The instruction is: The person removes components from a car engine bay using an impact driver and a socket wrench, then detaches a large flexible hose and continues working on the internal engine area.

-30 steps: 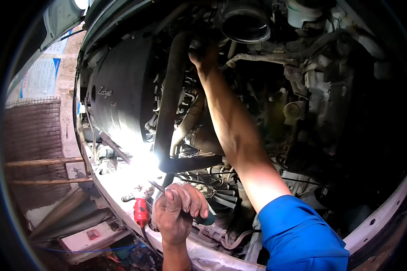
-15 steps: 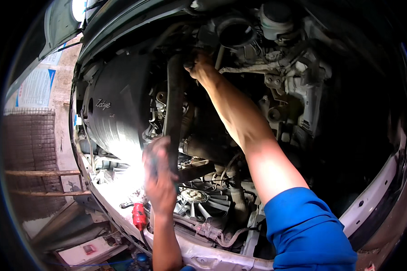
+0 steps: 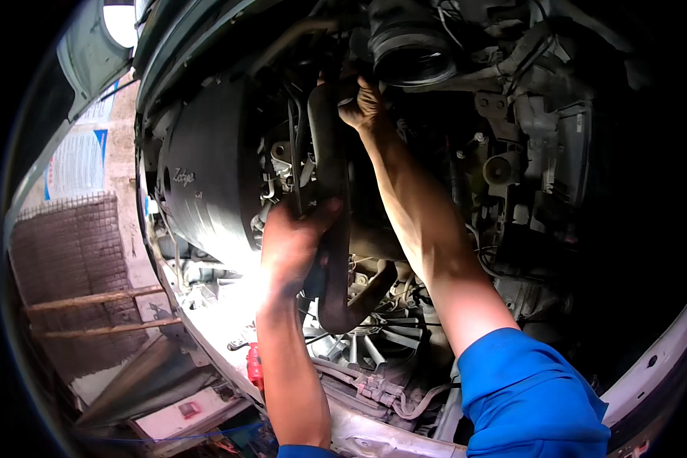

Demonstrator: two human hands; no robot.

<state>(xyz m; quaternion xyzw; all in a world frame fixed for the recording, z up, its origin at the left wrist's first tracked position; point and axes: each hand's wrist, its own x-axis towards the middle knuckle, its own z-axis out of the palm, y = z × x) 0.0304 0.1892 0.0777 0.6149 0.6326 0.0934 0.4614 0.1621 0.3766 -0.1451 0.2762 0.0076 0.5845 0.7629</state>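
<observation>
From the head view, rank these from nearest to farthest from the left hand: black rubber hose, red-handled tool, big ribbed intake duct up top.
1. Black rubber hose: the left hand wraps it, just to its right.
2. Red-handled tool: below, by the left forearm.
3. Ribbed intake duct: far up and right, beyond the right hand.

bright daylight at left, brick wall [image 3: 69, 259] w/ blue poster [image 3: 76, 160], wooden planks [image 3: 91, 301] leaning nearby.

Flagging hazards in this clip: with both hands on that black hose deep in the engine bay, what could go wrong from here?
The right hand works at the top of the black hose among tight brackets, so knuckles may scrape if it slips. The left hand grips the hose just above the radiator fan; a sudden release could drive it into the blades.
</observation>
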